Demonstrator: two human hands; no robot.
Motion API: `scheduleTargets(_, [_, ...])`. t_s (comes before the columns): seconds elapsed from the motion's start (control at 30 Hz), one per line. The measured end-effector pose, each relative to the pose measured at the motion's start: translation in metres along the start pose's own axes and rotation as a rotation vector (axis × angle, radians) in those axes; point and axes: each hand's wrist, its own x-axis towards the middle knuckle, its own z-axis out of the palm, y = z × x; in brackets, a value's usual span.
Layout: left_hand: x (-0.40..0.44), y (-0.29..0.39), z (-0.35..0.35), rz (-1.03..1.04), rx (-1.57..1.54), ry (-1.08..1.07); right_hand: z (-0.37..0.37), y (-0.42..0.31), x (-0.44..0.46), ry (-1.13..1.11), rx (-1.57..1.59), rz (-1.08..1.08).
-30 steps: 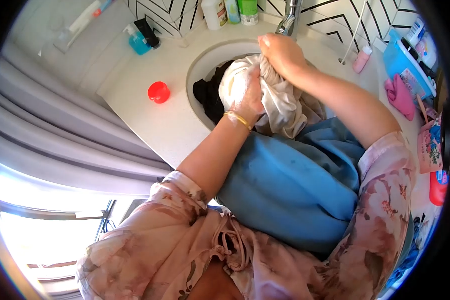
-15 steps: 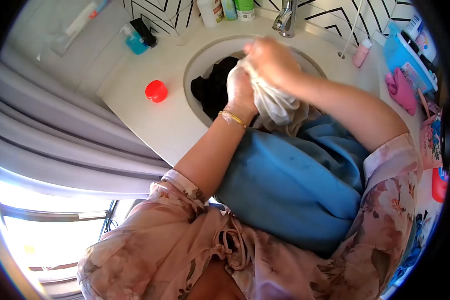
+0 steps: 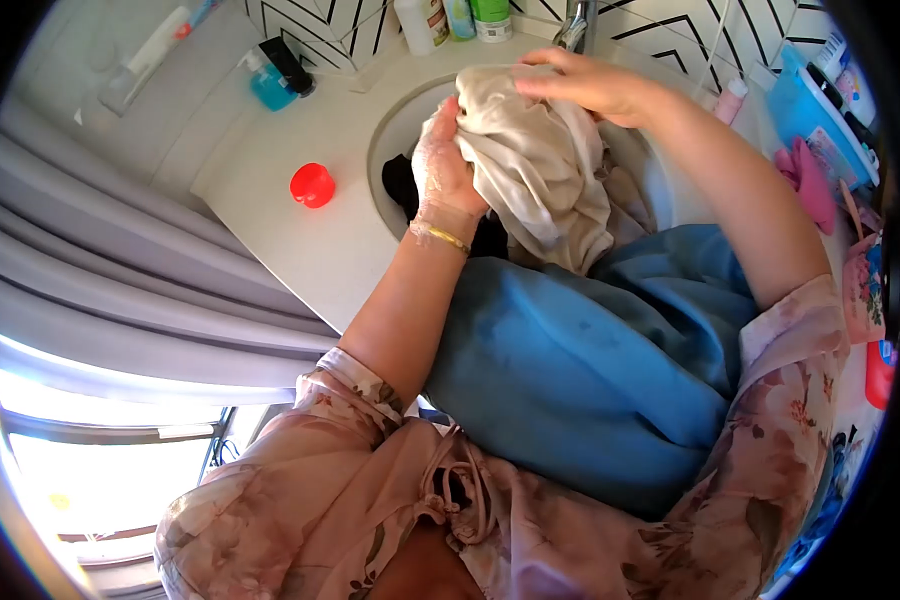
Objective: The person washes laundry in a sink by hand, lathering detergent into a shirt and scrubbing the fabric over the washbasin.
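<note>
Over the round sink (image 3: 395, 120), a bunched cream cloth (image 3: 535, 165) with wet-looking folds is held up. My left hand (image 3: 445, 165) grips its left side, with lather on the palm and wrist. At the top right of the cloth is my right hand (image 3: 605, 88), its fingers stretched out and resting against the fabric. Black fabric (image 3: 400, 188) lies in the basin, partly hidden behind my left hand. Darker beige fabric (image 3: 630, 195) shows to the right of the cream cloth. A large blue cloth (image 3: 590, 370) spreads between my forearms, in front of the sink.
A red cup-like container (image 3: 312, 185) stands on the counter (image 3: 260, 215) at left. Behind it are a blue pump bottle (image 3: 270, 90) and a black tube (image 3: 288, 65). The faucet (image 3: 574, 28) is at the back. On the right sit a blue basket (image 3: 820, 120) and pink cloth (image 3: 808, 185).
The cream cloth, squeezed tight between both hands before, is now spread looser and larger. My right hand has moved right and its fingers have opened; my left hand has shifted slightly left.
</note>
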Motion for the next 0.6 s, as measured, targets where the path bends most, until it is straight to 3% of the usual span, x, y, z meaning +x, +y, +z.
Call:
scheduleTargets(0.17, [0.002,0.010,-0.006,-0.033,-0.110,-0.048,0.021,0.020,-0.014,-0.374,-0.412,-0.190])
scheduleTargets(0.27, [0.003,0.013,-0.009,0.012,-0.089,-0.009,0.035,-0.001,-0.010,-0.365,-0.407,0.162])
scheduleTargets(0.3, [0.007,0.013,-0.010,0.046,-0.030,0.044,0.036,0.004,-0.003,-0.272,-0.077,0.164])
scheduleTargets(0.33, [0.009,0.013,-0.010,0.080,0.026,0.098,0.023,0.006,-0.001,-0.267,-0.032,0.176])
scheduleTargets(0.4, [0.011,0.015,-0.013,0.033,-0.005,0.107,0.010,0.005,-0.004,-0.042,0.289,0.029])
scheduleTargets(0.5, [0.012,0.009,-0.008,-0.005,-0.087,0.172,-0.005,-0.010,0.000,-0.090,0.725,0.106])
scheduleTargets(0.6, [0.014,0.008,-0.004,0.018,-0.111,0.093,0.012,-0.012,0.008,0.135,0.867,0.109])
